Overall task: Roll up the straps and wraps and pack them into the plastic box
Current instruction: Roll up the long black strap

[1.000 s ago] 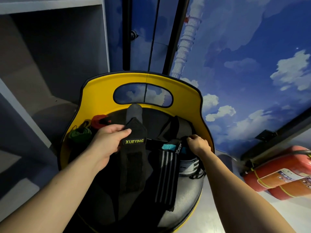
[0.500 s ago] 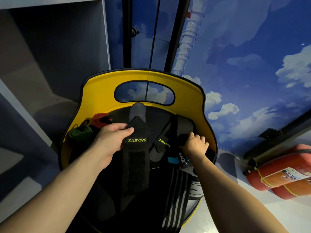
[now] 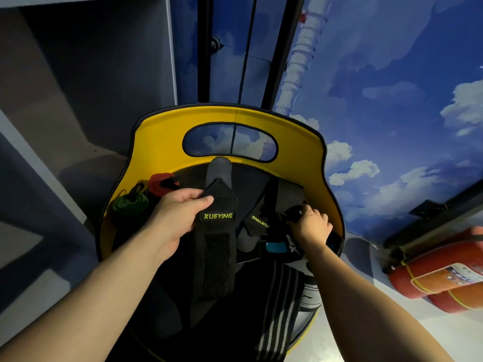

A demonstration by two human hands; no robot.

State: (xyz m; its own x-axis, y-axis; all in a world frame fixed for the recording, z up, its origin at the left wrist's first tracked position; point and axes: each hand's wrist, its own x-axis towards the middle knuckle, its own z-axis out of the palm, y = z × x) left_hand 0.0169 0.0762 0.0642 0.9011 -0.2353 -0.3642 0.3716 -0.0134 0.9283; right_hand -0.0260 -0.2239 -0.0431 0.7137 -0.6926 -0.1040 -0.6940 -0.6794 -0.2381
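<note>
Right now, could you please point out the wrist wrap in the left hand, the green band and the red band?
wrist wrap point(image 3: 218, 232): head view, on its upper part, just below the XUEYING label.
green band point(image 3: 130, 204): head view, middle of the coil.
red band point(image 3: 159, 183): head view, middle of the bundle.

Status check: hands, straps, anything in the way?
Left hand grips black XUEYING wrist wrap, unrolled. Right hand clutches dark strap bundle on yellow chair. Plastic box not in view. Striped wrap lies loose between the arms.
</note>
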